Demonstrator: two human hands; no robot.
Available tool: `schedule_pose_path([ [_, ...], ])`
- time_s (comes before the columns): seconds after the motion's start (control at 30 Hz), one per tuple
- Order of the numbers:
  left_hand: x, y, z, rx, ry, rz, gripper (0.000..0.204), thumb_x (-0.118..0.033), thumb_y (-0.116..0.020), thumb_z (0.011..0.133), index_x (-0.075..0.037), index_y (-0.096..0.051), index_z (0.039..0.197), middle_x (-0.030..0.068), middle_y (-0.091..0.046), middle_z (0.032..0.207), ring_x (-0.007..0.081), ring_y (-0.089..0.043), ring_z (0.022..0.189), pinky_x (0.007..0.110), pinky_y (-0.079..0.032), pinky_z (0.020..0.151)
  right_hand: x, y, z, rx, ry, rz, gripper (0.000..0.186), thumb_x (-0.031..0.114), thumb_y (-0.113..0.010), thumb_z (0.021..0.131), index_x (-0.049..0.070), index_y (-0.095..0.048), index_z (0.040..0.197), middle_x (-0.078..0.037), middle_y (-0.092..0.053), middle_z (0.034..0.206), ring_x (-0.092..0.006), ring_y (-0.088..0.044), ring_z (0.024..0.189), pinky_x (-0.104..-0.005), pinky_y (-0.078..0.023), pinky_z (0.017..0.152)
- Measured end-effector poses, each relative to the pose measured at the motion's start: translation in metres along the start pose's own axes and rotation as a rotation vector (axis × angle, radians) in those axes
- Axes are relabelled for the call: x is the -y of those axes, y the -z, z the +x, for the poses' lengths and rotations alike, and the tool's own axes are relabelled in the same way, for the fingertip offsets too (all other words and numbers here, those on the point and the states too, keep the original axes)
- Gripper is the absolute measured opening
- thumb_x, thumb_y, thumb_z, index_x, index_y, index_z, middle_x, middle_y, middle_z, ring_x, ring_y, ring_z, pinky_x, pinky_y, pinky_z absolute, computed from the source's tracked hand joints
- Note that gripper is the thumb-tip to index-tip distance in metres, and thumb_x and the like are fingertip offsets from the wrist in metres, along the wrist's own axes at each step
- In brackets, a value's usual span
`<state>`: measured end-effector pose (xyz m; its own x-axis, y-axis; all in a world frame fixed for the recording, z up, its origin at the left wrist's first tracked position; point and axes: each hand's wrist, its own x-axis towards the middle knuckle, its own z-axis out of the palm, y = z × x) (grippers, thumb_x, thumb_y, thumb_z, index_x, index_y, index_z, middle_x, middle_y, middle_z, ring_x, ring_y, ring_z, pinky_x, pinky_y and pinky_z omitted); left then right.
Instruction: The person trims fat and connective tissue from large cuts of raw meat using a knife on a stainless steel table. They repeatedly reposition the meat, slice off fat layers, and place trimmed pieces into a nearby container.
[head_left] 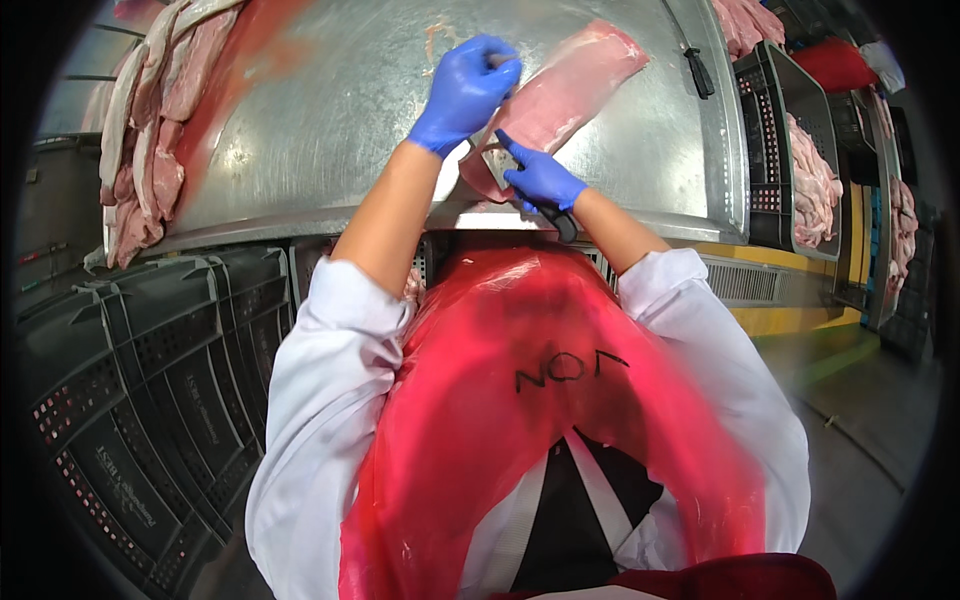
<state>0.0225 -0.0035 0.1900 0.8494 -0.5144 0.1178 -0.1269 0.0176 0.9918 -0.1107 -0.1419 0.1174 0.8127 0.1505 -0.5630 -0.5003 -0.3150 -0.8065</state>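
Note:
A long pale-pink slab of boneless meat (585, 85) lies slanted on the metal table, its near end by the table's front edge. My right hand (548, 182), in a blue glove, is closed round the black handle of a knife (563, 228). The blade lies at the slab's near end, partly hidden by the fingers. Just left of the slab, my blue-gloved left hand (465, 90) is held as a fist. Something small and pinkish shows at its fingers, too little to name. A whitish piece (450, 172) shows beneath my left wrist.
Long meat strips (150, 130) are piled along the table's (300, 130) left edge. Another black-handled tool (699, 75) lies near its right edge. Black crates (180, 400) stand below left; a crate of meat pieces (815, 185) stands at the right.

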Motion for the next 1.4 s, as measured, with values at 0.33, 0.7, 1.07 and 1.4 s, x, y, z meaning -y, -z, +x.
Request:
schedule_pose_path([
  [0.33,-0.031,0.187,-0.213,-0.197,0.340,0.203,0.013,-0.012,-0.066,0.095,-0.008,-0.057,0.087,-0.0055,-0.052,0.073,0.0047,-0.045,0.062,0.022,-0.036,0.054,-0.039,0.033,-0.101,-0.023,0.046,0.061,0.072,0.008,-0.054,0.098,0.023,-0.026,0.163,-0.008,-0.063,0.077,-0.0120,-0.057,0.053,-0.0282,-0.053,0.050],
  [0.7,0.070,-0.002,0.014,0.192,0.009,0.820,0.043,-0.029,-0.072,0.088,0.001,-0.067,0.119,0.0206,-0.069,0.113,0.0349,-0.069,0.094,0.040,-0.056,0.082,-0.157,0.157,-0.107,-0.618,0.074,0.466,0.064,0.008,-0.060,0.098,0.008,-0.035,0.157,-0.006,-0.062,0.080,-0.0107,-0.059,0.058,-0.0280,-0.052,0.050],
  [1.07,0.124,-0.234,0.322,1.058,0.012,1.373,0.043,-0.030,-0.069,0.085,-0.016,-0.068,0.126,0.0133,-0.070,0.123,0.0339,-0.066,0.114,0.043,-0.053,0.096,-0.201,0.244,-0.113,-0.739,0.021,0.388,0.062,0.005,-0.057,0.097,0.012,-0.039,0.156,-0.006,-0.062,0.068,-0.0121,-0.060,0.053,-0.0298,-0.051,0.048],
  [1.4,0.118,-0.222,0.312,1.012,0.047,1.251,0.034,-0.026,-0.067,0.079,-0.011,-0.071,0.110,0.0169,-0.073,0.107,0.0368,-0.069,0.099,0.043,-0.054,0.087,-0.142,0.287,-0.016,-0.655,0.210,0.527,0.068,0.013,-0.056,0.097,0.017,-0.031,0.160,-0.008,-0.065,0.079,-0.0122,-0.061,0.060,-0.0302,-0.055,0.055],
])
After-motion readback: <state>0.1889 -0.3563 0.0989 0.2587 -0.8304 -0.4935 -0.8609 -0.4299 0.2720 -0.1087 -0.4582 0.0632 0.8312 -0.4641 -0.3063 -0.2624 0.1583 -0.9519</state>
